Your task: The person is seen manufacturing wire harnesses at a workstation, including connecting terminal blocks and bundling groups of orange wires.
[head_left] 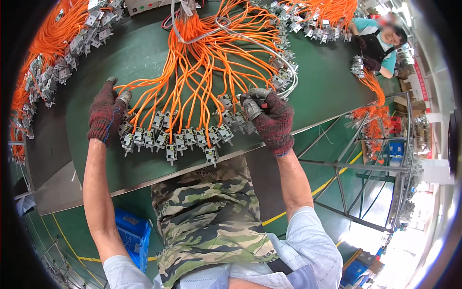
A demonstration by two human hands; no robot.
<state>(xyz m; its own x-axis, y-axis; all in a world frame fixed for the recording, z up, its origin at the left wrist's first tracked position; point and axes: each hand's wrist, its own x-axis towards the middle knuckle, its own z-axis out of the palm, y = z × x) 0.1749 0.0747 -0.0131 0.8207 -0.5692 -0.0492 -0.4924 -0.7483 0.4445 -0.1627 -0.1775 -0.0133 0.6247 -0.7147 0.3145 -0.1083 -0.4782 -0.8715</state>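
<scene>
A fanned bundle of orange cables (192, 62) lies across the green tabletop, each cable ending in a small grey metal connector (180, 142). Several connectors sit in uneven rows near the front edge. My left hand (109, 110), in a dark red knit glove with grey fingertips, is at the bundle's left side, thumb and forefinger apart beside the outermost cables. On the right, my right hand (272, 118), gloved alike, has its fingers curled together over the cables and connectors there. What lies between those fingertips is hidden. A white cable (288, 67) loops down close behind the right hand.
More orange cable bundles (53, 43) with connectors lie at the left and at the back right (320, 17). A grey box (144, 5) stands at the far edge. At the far right a co-worker (380, 43) handles cables. A metal rack (346, 168) and a blue bin (131, 236) stand below.
</scene>
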